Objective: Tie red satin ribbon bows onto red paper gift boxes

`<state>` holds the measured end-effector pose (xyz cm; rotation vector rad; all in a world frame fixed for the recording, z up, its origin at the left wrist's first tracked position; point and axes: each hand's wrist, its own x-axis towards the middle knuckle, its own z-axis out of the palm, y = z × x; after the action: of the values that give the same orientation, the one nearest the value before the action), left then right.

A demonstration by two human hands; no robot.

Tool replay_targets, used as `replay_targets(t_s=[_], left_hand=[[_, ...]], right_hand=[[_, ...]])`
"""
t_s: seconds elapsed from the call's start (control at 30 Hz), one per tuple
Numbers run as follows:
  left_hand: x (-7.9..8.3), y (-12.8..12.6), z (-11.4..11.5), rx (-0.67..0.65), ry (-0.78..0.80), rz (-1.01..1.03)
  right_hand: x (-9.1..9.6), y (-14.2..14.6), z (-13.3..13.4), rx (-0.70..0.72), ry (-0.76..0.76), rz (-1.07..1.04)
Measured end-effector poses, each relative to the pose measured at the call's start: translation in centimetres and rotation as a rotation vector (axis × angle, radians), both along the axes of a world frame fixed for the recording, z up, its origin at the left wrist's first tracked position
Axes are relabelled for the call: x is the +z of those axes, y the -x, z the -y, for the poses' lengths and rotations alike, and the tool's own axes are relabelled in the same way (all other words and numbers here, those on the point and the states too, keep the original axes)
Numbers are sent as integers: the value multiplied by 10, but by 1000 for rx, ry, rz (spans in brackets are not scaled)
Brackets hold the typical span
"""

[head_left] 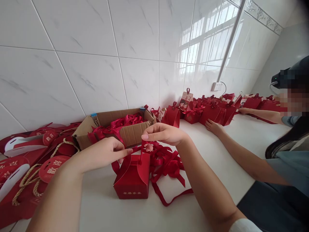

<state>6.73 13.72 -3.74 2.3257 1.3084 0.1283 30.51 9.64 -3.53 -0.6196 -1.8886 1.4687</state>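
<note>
A small red gift box point(132, 186) with gold lettering stands upright on the white table in front of me. Above its left top edge, my left hand point(112, 151) pinches a red ribbon between thumb and finger. My right hand point(165, 132) is closed on another length of that ribbon, which runs down to the box top. Just behind the box's top, a small pink flower-like piece point(148, 147) shows below my right fingers. To the right of the box lies a tangled heap of red ribbon point(169, 161), one strand looping forward.
Behind my hands stands a cardboard box point(135, 132) filled with red ribbon. Red bags with rope handles point(51, 167) are piled at the left. Several red gift boxes point(212, 112) line the wall, where a person's hands point(214, 127) reach from the right.
</note>
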Motion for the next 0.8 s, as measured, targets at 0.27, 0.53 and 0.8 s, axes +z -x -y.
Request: replay_targets(t_s=[0.27, 0.53, 0.8], left_hand=[[13, -2, 11, -140, 51, 19], [14, -3, 20, -79, 113, 2], [13, 6, 18, -25, 26, 18]], right_hand=[[-4, -6, -6, 119, 48, -193], [-8, -10, -8, -6, 103, -268], [-12, -13, -14, 50, 111, -376]])
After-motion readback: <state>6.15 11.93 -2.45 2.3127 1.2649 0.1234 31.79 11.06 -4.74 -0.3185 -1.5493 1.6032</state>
